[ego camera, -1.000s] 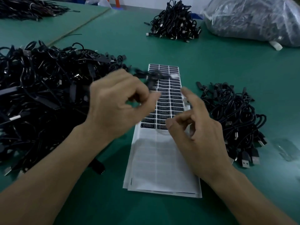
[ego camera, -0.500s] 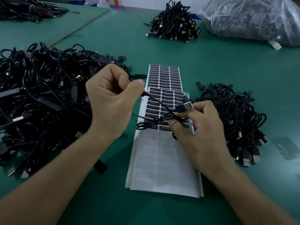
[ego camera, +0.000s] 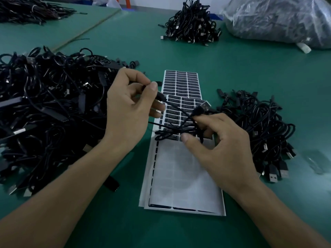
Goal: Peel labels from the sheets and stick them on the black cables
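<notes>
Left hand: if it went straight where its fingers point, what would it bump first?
Probably the black cable's USB plug in the right hand, above the label sheet; depth is unclear.

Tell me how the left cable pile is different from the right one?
The left pile is much bigger and spreads past the picture's edge; the right pile is smaller and all in view. The left pile lies beside the left hand, the right pile beside the right hand. Both are tangled black cables on the green table, either side of the label sheets.
</notes>
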{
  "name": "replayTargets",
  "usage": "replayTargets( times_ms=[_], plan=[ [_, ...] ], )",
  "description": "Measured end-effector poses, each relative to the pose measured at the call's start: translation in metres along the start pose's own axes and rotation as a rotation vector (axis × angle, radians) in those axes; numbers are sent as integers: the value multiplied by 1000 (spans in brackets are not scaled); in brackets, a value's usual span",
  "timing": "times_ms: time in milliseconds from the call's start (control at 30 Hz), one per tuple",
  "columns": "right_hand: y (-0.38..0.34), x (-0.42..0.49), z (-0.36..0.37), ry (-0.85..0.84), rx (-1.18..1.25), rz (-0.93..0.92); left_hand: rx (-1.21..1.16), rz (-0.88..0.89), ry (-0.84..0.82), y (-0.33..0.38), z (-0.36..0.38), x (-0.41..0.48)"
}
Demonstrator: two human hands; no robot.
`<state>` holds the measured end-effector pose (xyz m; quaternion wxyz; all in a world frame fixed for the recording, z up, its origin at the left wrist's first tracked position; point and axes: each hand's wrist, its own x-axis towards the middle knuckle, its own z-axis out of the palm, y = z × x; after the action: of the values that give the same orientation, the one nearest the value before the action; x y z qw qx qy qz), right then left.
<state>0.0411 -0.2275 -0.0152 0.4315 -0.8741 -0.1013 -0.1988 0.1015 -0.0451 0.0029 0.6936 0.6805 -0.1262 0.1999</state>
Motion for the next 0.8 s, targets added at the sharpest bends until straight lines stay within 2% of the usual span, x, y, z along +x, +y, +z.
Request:
replayTargets(
  times_ms=[100, 200, 300, 467, 533, 633, 733, 800],
  plan=[
    [-4, 1, 0, 20, 64, 0, -77, -35, -70, 4, 3, -3],
    [-6, 3, 0, 28, 210, 82, -162, -60, -112, 8, 6, -4],
    [-7, 4, -1, 24, 255, 99, -161, -66, -245, 10, 7, -7],
    [-5, 6, -3, 128, 277, 68, 390, -4, -513, 0, 4, -14],
    [-5, 6, -4, 163, 310, 75, 446, -53, -544, 1, 3, -12],
    [-4, 7, -5, 241, 351, 97, 613, -10, -481, 3, 0, -7],
    [-4, 9, -7, 359, 422, 84, 826, 235, -249, 8, -8, -2],
    [-5, 9, -9, 393, 483, 60, 985, 311, -91, 10, -14, 2]
  ],
)
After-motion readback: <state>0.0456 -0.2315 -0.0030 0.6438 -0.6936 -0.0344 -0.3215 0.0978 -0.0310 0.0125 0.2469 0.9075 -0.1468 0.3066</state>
